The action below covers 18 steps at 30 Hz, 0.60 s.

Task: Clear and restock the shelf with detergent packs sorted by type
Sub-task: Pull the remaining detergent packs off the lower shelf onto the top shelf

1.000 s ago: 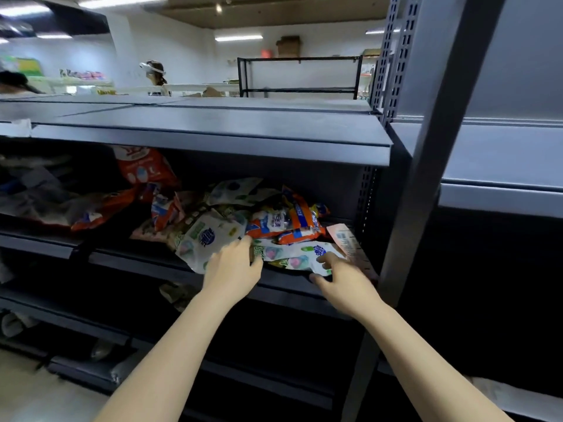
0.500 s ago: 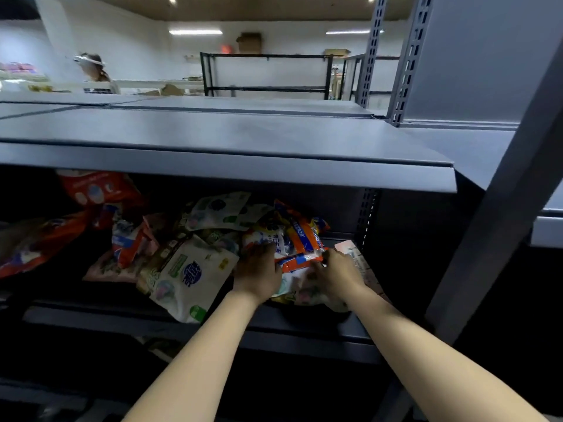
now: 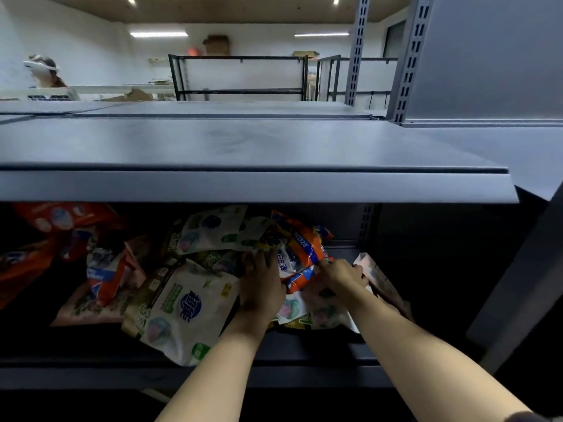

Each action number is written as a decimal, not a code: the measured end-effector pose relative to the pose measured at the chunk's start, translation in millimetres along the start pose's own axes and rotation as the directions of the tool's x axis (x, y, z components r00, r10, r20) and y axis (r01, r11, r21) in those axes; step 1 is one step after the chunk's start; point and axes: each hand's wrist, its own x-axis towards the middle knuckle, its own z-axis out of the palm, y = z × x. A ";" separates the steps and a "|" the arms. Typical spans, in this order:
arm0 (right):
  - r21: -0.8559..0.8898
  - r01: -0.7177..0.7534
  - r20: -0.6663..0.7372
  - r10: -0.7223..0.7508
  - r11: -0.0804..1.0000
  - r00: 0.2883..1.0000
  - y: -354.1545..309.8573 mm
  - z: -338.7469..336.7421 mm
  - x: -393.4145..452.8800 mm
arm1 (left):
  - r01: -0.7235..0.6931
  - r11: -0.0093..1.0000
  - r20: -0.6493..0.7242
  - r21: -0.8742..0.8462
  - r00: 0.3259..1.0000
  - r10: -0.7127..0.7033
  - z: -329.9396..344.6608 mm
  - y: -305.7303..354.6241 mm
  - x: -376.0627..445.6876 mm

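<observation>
A jumble of detergent packs lies on the dark grey shelf [image 3: 304, 351] under the top board. My left hand [image 3: 262, 287] reaches in and grips the left side of an orange-and-blue pack [image 3: 306, 254]. My right hand [image 3: 342, 274] holds the same pack from its right side, fingers curled on it. A large white-and-green pouch [image 3: 182, 312] lies to the left of my left hand and overhangs the shelf's front edge. More white-and-green pouches [image 3: 213, 229] lean at the back. White packs [image 3: 320, 315] lie under my hands.
Red and orange packs [image 3: 103, 269] pile up at the shelf's left. A pink pack [image 3: 377, 278] lies to the right of my right hand. The empty top board [image 3: 243, 147] juts out overhead, a grey upright [image 3: 518, 284] stands at right. Another person [image 3: 45, 74] is far back left.
The view has closed in on the shelf. Both hands have moved from the white pouch at the front edge deeper in, onto the orange-and-blue pack.
</observation>
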 end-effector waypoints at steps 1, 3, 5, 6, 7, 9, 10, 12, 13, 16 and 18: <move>0.059 -0.015 -0.015 0.016 0.998 1.000 -2.1 0.7 0.3 | 0.012 1.000 -0.007 0.009 1.000 -0.012 0.9 0.9 0.3; 0.144 -0.002 -0.032 0.007 0.990 0.999 -7.7 -0.7 -0.1 | 0.034 0.999 -0.003 0.030 0.999 -0.034 2.8 2.2 1.8; 0.254 0.055 -0.031 -0.048 0.966 0.998 -13.5 -2.8 0.7 | 0.053 0.997 0.005 0.049 0.999 -0.053 4.1 3.2 2.7; 0.299 0.089 -0.046 -0.079 0.950 0.996 -15.5 -4.2 -0.1 | 0.062 0.997 0.004 0.054 0.998 -0.063 5.1 3.4 2.8; 0.321 0.128 -0.076 -0.110 0.938 0.991 -16.9 -5.9 -1.6 | 0.071 0.996 -0.005 0.045 0.997 -0.071 5.7 3.3 3.2; 0.334 0.204 -0.152 -0.161 0.920 0.975 -18.8 -11.0 -8.3 | 0.077 0.997 -0.044 -0.010 0.996 -0.078 6.2 3.4 4.0; 0.340 0.241 -0.196 -0.182 0.909 0.964 -19.7 -15.2 -13.0 | 0.073 0.996 -0.075 -0.059 0.994 -0.077 5.0 3.6 3.8; 0.342 0.303 -0.280 -0.211 0.890 0.937 -22.0 -24.4 -22.4 | 0.039 0.975 -0.166 -0.217 0.983 -0.077 1.5 4.8 4.3; 0.337 0.324 -0.317 -0.217 0.884 0.923 -23.6 -30.4 -27.7 | 0.017 0.956 -0.216 -0.293 0.973 -0.084 -0.4 6.2 4.1; 0.348 0.373 -0.417 -0.214 0.860 0.883 -23.7 -42.9 -41.3 | 0.013 0.912 -0.272 -0.410 0.953 -0.136 -14.7 17.7 0.9; 0.366 0.404 -0.473 -0.206 0.839 0.857 -21.0 -47.6 -48.5 | 0.067 0.854 -0.234 -0.516 0.948 -0.215 -28.4 31.0 -3.1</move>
